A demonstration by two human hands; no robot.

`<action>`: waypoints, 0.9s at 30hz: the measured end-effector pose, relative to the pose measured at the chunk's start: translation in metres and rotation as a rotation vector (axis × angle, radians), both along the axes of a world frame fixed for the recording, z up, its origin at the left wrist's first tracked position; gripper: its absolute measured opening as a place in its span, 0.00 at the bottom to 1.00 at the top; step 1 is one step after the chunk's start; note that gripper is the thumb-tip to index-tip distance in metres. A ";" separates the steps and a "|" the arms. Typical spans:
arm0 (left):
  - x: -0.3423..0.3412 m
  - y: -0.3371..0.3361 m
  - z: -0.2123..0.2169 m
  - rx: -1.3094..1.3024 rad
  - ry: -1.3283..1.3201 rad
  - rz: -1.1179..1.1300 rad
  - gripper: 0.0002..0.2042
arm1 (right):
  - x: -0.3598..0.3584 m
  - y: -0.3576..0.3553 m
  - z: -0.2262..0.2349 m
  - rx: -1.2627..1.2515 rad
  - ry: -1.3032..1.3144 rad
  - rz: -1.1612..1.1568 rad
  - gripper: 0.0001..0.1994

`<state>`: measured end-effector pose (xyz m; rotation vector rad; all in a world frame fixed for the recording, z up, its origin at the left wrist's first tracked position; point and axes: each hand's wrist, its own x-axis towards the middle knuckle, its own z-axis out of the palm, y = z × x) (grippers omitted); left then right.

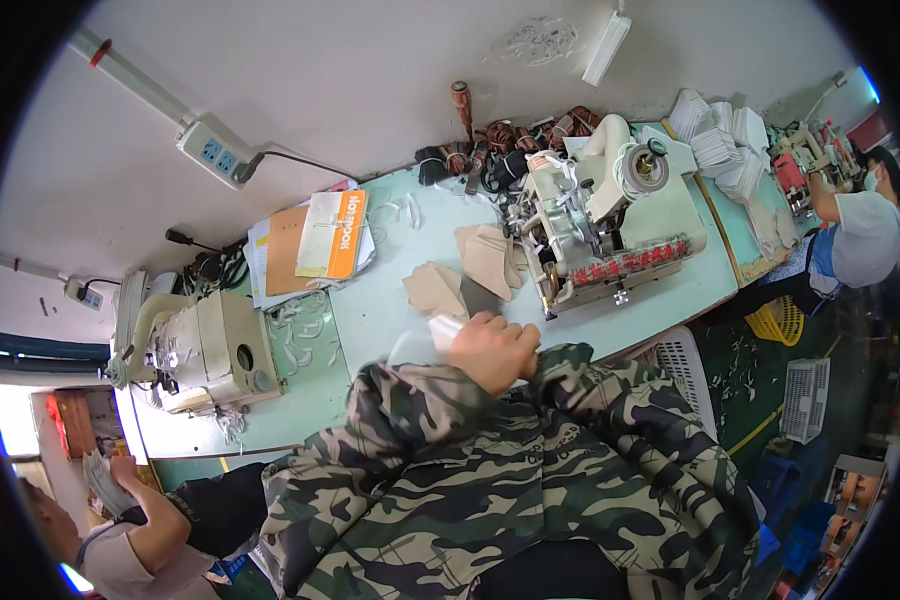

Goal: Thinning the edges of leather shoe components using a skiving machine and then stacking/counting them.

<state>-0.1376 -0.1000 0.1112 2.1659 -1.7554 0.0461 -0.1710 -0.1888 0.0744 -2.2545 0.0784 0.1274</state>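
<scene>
My left hand [477,358] and my right hand [520,345] are close together at the table's near edge, partly overlapping and slightly blurred. A white flat piece [445,330] juts out on the left side, with the fingers of my left hand closed on it. The right hand's fingers are curled; what they hold, if anything, is hidden. Beyond the hands lie two small stacks of beige cut pieces, one nearer [434,290] and one farther right [490,258]. Left of the white piece, a pale blurred shape [413,348] cannot be made out.
A cream machine [620,220] stands to the right, another [205,350] to the left. Papers and an orange-white notebook [332,235] lie at back left. Tools and cord bundles [500,145] line the wall. Co-workers sit at far right [865,235] and lower left [135,545].
</scene>
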 end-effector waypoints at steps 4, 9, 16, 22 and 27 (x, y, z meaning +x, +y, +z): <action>0.033 -0.007 -0.012 0.020 0.185 0.177 0.18 | 0.003 -0.049 0.007 -0.365 0.327 0.124 0.16; 0.110 0.013 -0.048 0.252 0.967 -0.014 0.28 | 0.029 -0.084 0.026 -0.475 0.280 0.275 0.17; 0.089 -0.012 -0.113 -0.434 1.601 0.334 0.20 | 0.031 -0.086 0.042 0.381 -0.248 -0.013 0.33; 0.050 -0.035 -0.081 -0.692 1.785 0.422 0.18 | 0.009 0.005 0.029 -0.286 -0.773 0.039 0.28; 0.054 -0.028 -0.079 -0.719 1.835 0.389 0.17 | 0.009 -0.048 0.067 -0.148 -0.753 -0.319 0.30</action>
